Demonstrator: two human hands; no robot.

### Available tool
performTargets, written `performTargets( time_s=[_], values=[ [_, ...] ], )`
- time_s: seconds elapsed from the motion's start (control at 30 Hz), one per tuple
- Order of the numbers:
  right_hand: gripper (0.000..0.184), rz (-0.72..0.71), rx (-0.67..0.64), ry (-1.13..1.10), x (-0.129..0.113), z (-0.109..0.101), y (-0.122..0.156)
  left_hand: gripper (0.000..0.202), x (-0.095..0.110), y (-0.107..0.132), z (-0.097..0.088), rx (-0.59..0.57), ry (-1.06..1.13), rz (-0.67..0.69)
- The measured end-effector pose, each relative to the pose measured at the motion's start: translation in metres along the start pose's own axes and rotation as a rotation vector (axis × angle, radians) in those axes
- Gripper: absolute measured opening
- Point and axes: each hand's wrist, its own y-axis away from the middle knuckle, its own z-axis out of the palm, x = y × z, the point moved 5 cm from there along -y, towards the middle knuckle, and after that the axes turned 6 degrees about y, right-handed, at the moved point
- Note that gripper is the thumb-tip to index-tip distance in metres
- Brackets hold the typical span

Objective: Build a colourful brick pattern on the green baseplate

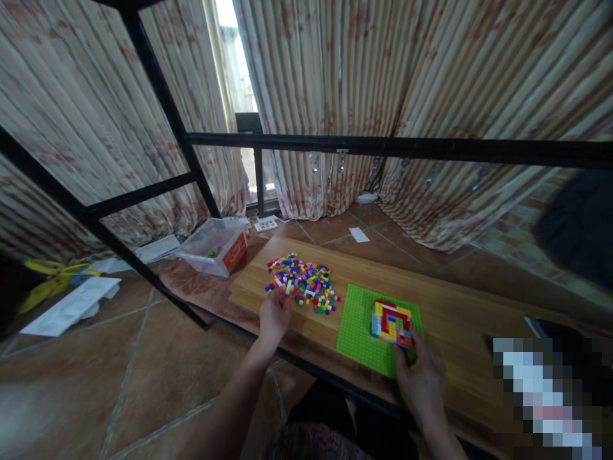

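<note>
A pile of small coloured bricks [304,283] lies on a wooden table [454,306]. My left hand [274,314] rests at the pile's near left edge, fingers curled over a few bricks; what they hold is hidden. To the right lies a green baseplate [357,326] with a square multicoloured brick build [391,321] on it. My right hand [421,377] sits at the baseplate's near right corner, fingers touching the build's lower right side.
A clear plastic box [213,246] with an orange label stands on the floor left of the table. Black metal frame bars [383,147] cross in front of curtains. Papers [71,303] and a yellow object [50,275] lie on the tiled floor at left.
</note>
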Motion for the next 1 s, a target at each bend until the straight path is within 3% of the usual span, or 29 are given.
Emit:
performTargets(
  time_s=[0.17,0.33,0.43,0.6,0.7,0.8,0.9,1.0],
  values=[
    [0.062,0.003,-0.013,-0.014,-0.002,-0.001,0.0,0.022,0.011,-0.019,0.008,-0.047,-0.324,0.044],
    [0.058,0.028,-0.013,-0.066,-0.003,-0.001,0.001,0.022,0.016,-0.022,0.01,-0.057,-0.424,0.011],
    [0.056,0.054,-0.027,-0.111,-0.002,-0.002,-0.001,0.02,0.016,-0.024,0.003,-0.009,-0.335,-0.019],
    [0.057,0.158,-0.032,-0.269,-0.003,-0.02,-0.003,0.012,0.013,-0.015,-0.007,-0.004,0.145,-0.178],
    [0.048,0.232,-0.024,-0.39,-0.024,-0.038,0.003,0.016,0.024,0.019,0.009,-0.186,0.636,-0.306],
    [0.039,0.288,-0.186,-0.672,-0.061,-0.042,0.017,0.024,0.047,0.076,0.041,-0.497,1.107,-0.531],
    [0.039,0.424,-0.373,-0.949,-0.087,-0.038,0.031,0.029,0.07,0.129,0.067,-0.779,1.241,-0.691],
    [0.038,0.518,-0.42,-1.101,-0.09,-0.042,0.038,0.027,0.085,0.152,0.08,-0.886,1.263,-0.712]
  ],
)
